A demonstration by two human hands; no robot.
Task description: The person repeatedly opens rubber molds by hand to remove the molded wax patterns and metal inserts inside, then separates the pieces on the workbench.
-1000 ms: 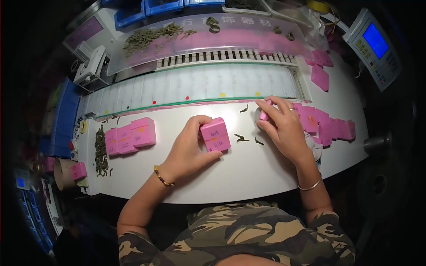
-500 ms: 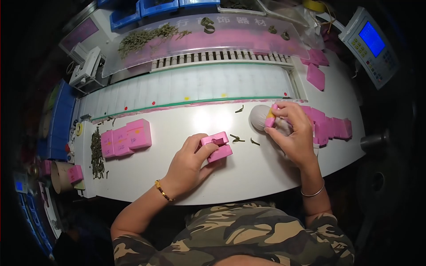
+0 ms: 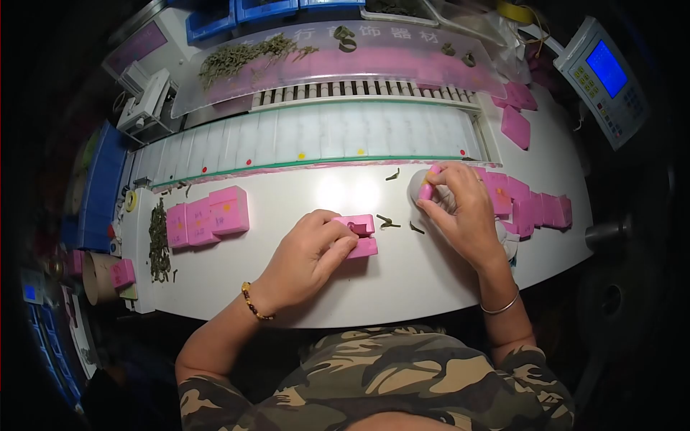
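Note:
My left hand (image 3: 309,251) is closed on a pink rubber mould block (image 3: 364,248) on the white table, with thumb and fingers on its left side. The block has an open slot on its right side and a hollow in its upper face. Over to the right, my right hand (image 3: 463,208) pinches a small pink mould piece (image 3: 427,188) with a yellow mark between thumb and fingers. Behind that hand sits a pale grey-white cloth bundle (image 3: 415,185), partly hidden. Small dark green wax-like sprigs (image 3: 388,223) lie between the hands.
Marked pink blocks (image 3: 205,219) stand in a row at left, beside a heap of green pieces (image 3: 158,241). More pink blocks (image 3: 521,205) sit at right. Behind are a glass-edged conveyor (image 3: 309,136), a translucent sheet (image 3: 374,65) with green pieces, and a control panel (image 3: 607,68).
My left thumb has moved from the block's hollow to its left side, and the block sits flatter. My right hand has shifted slightly left, still pinching the small pink piece. The view has shifted slightly.

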